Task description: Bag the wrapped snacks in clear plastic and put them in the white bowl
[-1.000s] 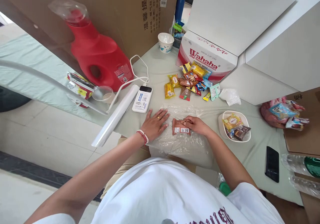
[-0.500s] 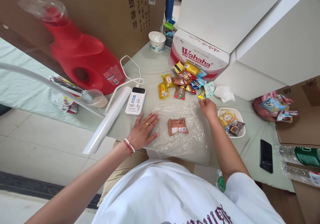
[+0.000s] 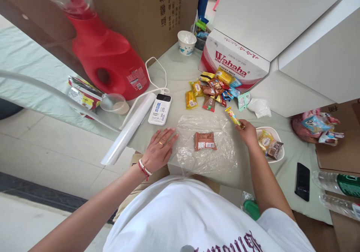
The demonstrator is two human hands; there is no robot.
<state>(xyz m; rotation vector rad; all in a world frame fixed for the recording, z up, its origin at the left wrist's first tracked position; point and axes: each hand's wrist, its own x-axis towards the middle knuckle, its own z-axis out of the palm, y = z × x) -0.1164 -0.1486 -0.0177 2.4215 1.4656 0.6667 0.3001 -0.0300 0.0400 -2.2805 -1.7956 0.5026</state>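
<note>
A clear plastic sheet (image 3: 206,158) lies flat near the table's front edge, with a brown snack packet (image 3: 205,141) on its middle. My left hand (image 3: 159,149) rests palm down, fingers spread, on the table at the sheet's left edge. My right hand (image 3: 248,131) holds a thin yellow snack stick (image 3: 233,116) just past the sheet's upper right corner. A pile of several wrapped snacks (image 3: 215,90) lies beyond the sheet.
A white dish (image 3: 280,150) with snacks sits right of my right hand. Behind are a Wahaha carton (image 3: 234,65), a paper cup (image 3: 186,42) and a red jug (image 3: 107,57). A film roll (image 3: 128,128) and power bank (image 3: 160,109) lie left; a phone (image 3: 302,181) right.
My right hand let go of the brown packet on the sheet, reached to the snack pile and came back holding a yellow stick. My left hand stayed at the sheet's left edge.
</note>
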